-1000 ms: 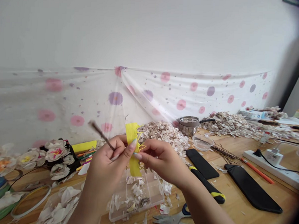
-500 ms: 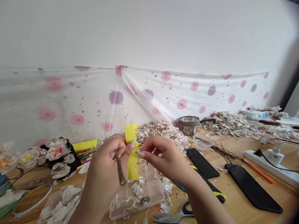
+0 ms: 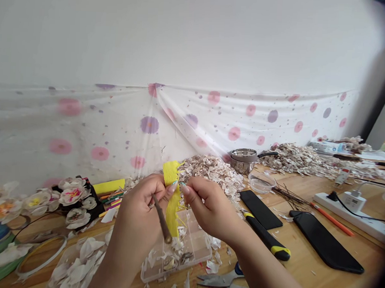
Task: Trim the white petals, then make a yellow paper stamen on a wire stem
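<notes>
Above a plastic compartment box (image 3: 176,263) on a wooden tabletop (image 3: 314,283), a paper strip (image 3: 173,203) stands between the left hand (image 3: 136,222) and right hand (image 3: 210,207). Scissors (image 3: 220,281) lie just right of the box, artificial flowers (image 3: 70,196) far left, a power strip (image 3: 353,212) far right. Behind the hands sit a heap of petal scraps (image 3: 215,175) and, beside it, a steel bowl (image 3: 243,161).

Two hands were shown, the left hand (image 3: 139,214) on the left of the scene and the right hand (image 3: 211,207) to its right. Bare forearms (image 3: 269,279) were seen reaching toward the near edge. Long, tapered fingernails (image 3: 174,186) were worn, lacquered in a pale blue-green shade that was seen glossy at the tips.
</notes>
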### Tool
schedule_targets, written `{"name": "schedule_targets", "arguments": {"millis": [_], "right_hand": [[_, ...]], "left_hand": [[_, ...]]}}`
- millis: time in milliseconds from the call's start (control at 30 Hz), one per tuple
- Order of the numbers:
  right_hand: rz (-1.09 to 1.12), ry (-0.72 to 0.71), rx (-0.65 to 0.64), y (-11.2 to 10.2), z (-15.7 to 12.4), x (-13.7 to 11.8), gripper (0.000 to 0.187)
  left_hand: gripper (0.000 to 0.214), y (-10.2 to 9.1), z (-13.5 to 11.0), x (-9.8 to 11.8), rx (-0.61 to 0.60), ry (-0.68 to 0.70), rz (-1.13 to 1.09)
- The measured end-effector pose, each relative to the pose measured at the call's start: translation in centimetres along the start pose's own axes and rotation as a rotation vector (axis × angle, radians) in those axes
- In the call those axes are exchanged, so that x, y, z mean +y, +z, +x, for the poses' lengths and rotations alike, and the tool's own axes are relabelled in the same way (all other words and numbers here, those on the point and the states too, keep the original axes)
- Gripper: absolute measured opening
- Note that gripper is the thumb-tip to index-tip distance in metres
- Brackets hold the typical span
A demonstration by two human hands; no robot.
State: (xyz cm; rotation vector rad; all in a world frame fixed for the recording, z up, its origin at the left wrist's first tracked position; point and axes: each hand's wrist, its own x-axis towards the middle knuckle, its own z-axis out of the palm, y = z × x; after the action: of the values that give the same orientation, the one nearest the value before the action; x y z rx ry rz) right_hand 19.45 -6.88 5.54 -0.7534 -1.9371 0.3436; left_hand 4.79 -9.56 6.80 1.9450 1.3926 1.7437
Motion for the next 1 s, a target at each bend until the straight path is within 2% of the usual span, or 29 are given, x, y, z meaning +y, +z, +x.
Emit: {"name": "schedule_targets", "arguments": {"millis": [367, 567, 767, 1000], "right_hand": [[-0.125, 0.033, 0.109, 1.2, 0.0, 0.5, 0.037], [-0.118, 0.009, 0.123, 1.5, -0.1, 0.7, 0.039], [0.069, 0.014, 0.071, 1.4, 0.1, 0.9, 0.041], [0.254, 0.077, -0.017, 0.7, -0.2, 0.4, 0.035]], "left_hand": [[0.041, -0.2, 0.3, -0.5, -0.005, 0.05, 0.027], [0.041, -0.2, 0.3, -0.6, -0.049, 0.075, 0.063], [0.041, -0.2, 0.2, -0.6, -0.021, 0.052, 0.01], [0.042, -0.8, 0.5, -1.4, 0.035, 0.139, 0.063]]}}
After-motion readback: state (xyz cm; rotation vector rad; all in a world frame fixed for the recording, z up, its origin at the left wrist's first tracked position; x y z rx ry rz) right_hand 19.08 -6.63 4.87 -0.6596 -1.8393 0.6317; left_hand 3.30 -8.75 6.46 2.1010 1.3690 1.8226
